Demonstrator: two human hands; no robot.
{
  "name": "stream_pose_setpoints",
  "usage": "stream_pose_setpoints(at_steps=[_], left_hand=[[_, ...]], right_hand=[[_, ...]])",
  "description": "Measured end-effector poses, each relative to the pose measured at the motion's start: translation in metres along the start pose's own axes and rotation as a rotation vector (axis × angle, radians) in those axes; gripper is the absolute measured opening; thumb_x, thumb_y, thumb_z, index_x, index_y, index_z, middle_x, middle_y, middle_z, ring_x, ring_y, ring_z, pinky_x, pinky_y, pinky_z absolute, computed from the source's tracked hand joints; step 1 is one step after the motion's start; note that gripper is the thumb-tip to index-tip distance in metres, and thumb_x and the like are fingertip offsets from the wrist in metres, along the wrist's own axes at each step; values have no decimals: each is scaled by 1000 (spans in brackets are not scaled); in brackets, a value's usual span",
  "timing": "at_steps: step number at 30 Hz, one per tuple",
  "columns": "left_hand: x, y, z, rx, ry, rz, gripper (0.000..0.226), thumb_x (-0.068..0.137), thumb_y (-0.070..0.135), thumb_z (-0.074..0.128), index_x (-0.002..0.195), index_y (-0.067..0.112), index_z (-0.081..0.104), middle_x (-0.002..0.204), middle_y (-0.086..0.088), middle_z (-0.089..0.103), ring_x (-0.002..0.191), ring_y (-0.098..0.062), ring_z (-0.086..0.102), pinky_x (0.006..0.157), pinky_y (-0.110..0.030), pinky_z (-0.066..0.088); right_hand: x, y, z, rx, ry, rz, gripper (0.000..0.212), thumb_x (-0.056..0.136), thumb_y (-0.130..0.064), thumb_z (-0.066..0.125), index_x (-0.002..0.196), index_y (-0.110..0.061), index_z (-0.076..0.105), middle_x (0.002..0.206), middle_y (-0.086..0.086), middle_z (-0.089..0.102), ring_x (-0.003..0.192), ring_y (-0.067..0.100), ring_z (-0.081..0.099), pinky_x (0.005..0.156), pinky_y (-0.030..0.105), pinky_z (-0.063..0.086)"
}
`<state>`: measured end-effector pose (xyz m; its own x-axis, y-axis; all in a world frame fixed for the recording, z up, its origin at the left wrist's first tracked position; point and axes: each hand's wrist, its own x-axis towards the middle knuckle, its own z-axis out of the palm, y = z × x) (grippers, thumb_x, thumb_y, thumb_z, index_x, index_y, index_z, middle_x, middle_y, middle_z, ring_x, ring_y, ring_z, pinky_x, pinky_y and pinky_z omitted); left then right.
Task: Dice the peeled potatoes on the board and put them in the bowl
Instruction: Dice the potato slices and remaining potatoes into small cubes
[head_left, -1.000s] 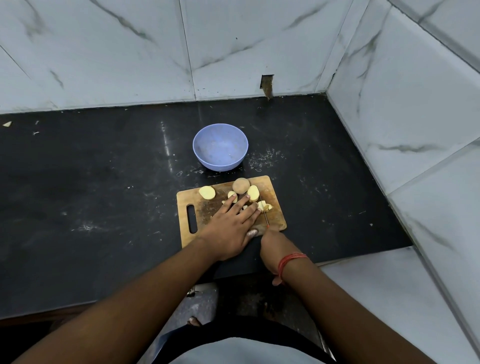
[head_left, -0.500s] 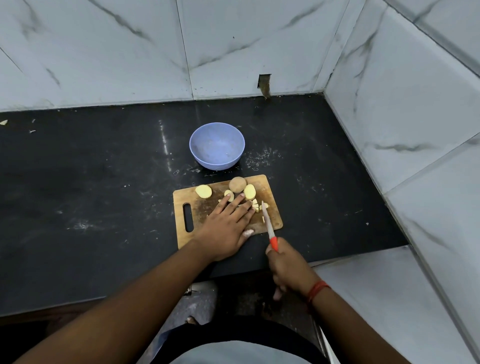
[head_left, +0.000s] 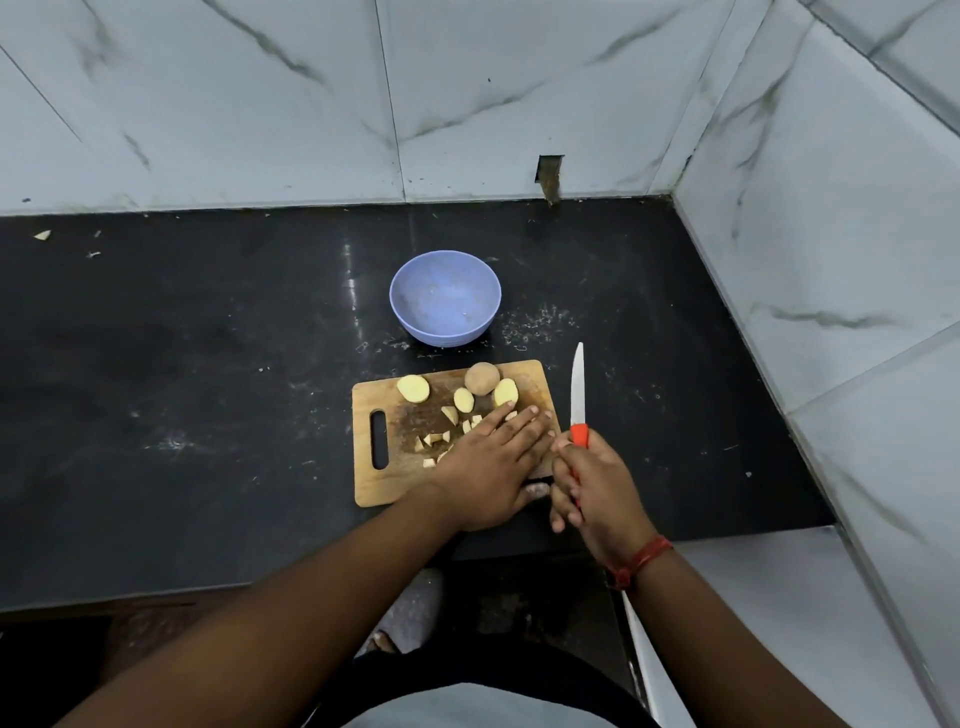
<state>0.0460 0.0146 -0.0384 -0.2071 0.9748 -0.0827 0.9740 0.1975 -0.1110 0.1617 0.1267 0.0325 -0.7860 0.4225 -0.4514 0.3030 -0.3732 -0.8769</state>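
Potato pieces (head_left: 451, 415) are lying on the cutting board (head_left: 374, 488) under the flat, straight-fingered left hand (head_left: 493, 467). The right hand (head_left: 597, 488), gripping the knife (head_left: 577, 395) beside the board, should be cutting clear of those fingertips.

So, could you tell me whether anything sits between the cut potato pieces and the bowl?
Nothing blocks it: only bare black countertop separates the wooden chopping board from the empty lilac bowl; the whole round potato sits at the board's far edge.

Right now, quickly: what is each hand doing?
Left hand: open, fingers flat on the cutting board.
Right hand: gripping the knife, blade up.
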Motion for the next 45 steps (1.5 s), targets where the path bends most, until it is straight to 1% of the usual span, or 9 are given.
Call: stream_pose_setpoints(at_steps=[7,12,19,23,27,31,34,39,45], left_hand=[[-24,-21,3,41,54,-24,75,105,56,18,151,2,41,159,-14,38,150,-29,28,125,-47,6],[-39,-29,3,41,95,-77,68,104,55,27,144,6,53,148,-13,53,144,-31,40,123,-51,12],[-32,-29,-9,1,131,-176,67,104,55,29,146,7,49,151,-20,46,148,-35,30,124,-51,13],[-19,-23,-10,34,54,-208,74,103,58,23,144,3,51,151,-23,45,152,-37,19,125,-50,7],[-12,-21,-13,2,99,-179,72,103,57,26,141,3,55,146,-19,52,150,-35,26,124,-48,4],[-7,-15,-15,-83,135,-98,68,102,56,33,142,5,54,142,-15,55,146,-32,32,125,-51,7],[-7,-12,-18,-154,193,-226,64,99,53,38,138,6,57,134,-18,54,136,-32,40,126,-48,10],[-10,-11,-17,-78,75,-278,69,99,56,30,136,6,58,130,-22,54,131,-37,45,124,-51,15],[-1,-2,-25,-251,85,-317,62,99,53,38,140,8,53,134,-18,50,135,-33,42,126,-39,-2]], right_hand=[[12,-4,-6,-123,2,-48,13,103,-13,39,93,-9,46,52,4,33,35,17,29,40,29,42],[36,-6,-3,-279,107,-58,15,102,-18,41,94,-13,51,68,4,49,51,17,49,52,35,55],[73,-2,9,-462,199,-105,14,102,-18,43,101,-14,56,99,2,64,83,12,66,77,33,59],[86,0,15,-524,163,-119,13,98,-18,44,100,-21,57,97,-1,66,89,16,67,87,46,56],[89,-2,19,-526,152,-117,20,95,-16,45,95,-31,58,94,-8,66,91,15,66,89,47,54],[83,-6,18,-549,172,-101,18,96,-16,45,95,-28,57,96,-7,68,93,15,66,88,40,53],[81,-3,17,-564,192,-92,16,97,-17,45,98,-26,58,94,-4,67,90,17,66,86,40,53],[89,-4,22,-602,216,-104,12,95,-19,45,97,-24,56,94,-2,66,89,21,66,87,46,53],[86,-10,26,-640,211,-125,14,98,-13,46,104,-17,58,93,-5,62,80,8,57,63,18,40]])
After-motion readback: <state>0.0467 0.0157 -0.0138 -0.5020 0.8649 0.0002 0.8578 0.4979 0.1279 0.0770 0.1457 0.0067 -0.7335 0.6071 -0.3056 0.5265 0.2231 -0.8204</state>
